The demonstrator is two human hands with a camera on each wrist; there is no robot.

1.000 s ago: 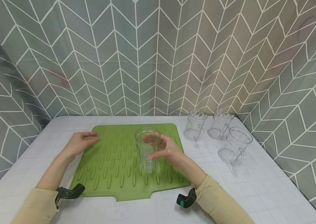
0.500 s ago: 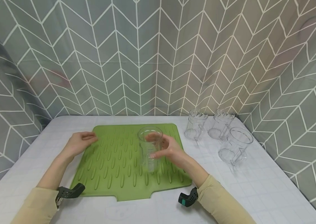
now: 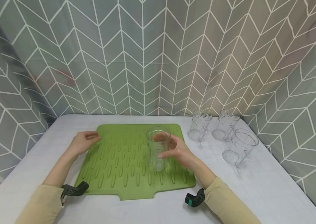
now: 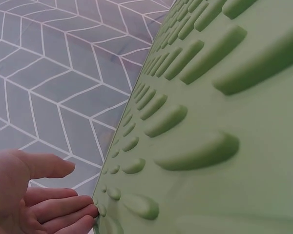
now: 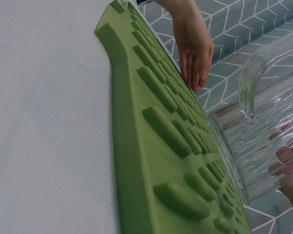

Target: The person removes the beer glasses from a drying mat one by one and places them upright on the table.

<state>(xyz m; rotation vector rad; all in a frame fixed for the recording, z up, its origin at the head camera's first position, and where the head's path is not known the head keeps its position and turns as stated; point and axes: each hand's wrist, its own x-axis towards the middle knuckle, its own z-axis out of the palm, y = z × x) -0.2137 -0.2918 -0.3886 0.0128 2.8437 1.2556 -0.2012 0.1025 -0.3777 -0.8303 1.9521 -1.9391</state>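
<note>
My right hand (image 3: 180, 153) holds a clear mug (image 3: 153, 151) upright over the right half of a green drying mat (image 3: 124, 194), thumb on the near side and fingers behind. Through the clear wall, the right wrist view shows the fingertips; the mug's handle (image 5: 263, 63) faces this camera, and its base is right at the mat's ridges. At the mat's left edge is my left hand (image 3: 83, 143), holding nothing. Its fingers (image 4: 63, 209) lie together, slightly bent, with their tips at the mat's edge and the thumb apart.
Three more clear mugs stand to the right of the mat: a back-left mug (image 3: 196, 126), a back-right mug (image 3: 225, 126) and a nearer mug (image 3: 237, 149). A patterned grey curtain (image 3: 146, 62) hangs behind the white-covered table (image 3: 169, 213).
The mug has shifted a little to the right over the mat in my right hand. My left hand stays by the mat's left edge. The head view has turned slightly left.
</note>
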